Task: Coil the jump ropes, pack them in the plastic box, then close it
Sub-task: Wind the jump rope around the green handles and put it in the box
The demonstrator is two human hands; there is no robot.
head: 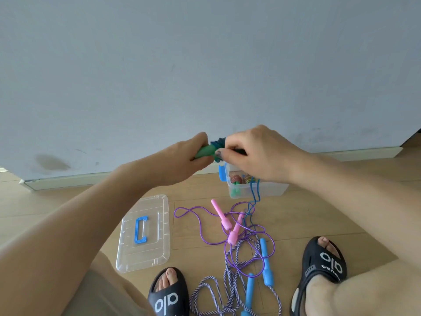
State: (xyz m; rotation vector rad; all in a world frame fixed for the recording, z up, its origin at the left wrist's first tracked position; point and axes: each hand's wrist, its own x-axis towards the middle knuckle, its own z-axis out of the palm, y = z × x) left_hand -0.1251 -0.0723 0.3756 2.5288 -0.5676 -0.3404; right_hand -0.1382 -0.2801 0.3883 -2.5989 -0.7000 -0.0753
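two loose ropes (241, 242) between lid (127, 258) and sandal (323, 261)

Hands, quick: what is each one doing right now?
Left hand: grips the green handle.
Right hand: pinches the blue rope being wound round that handle.
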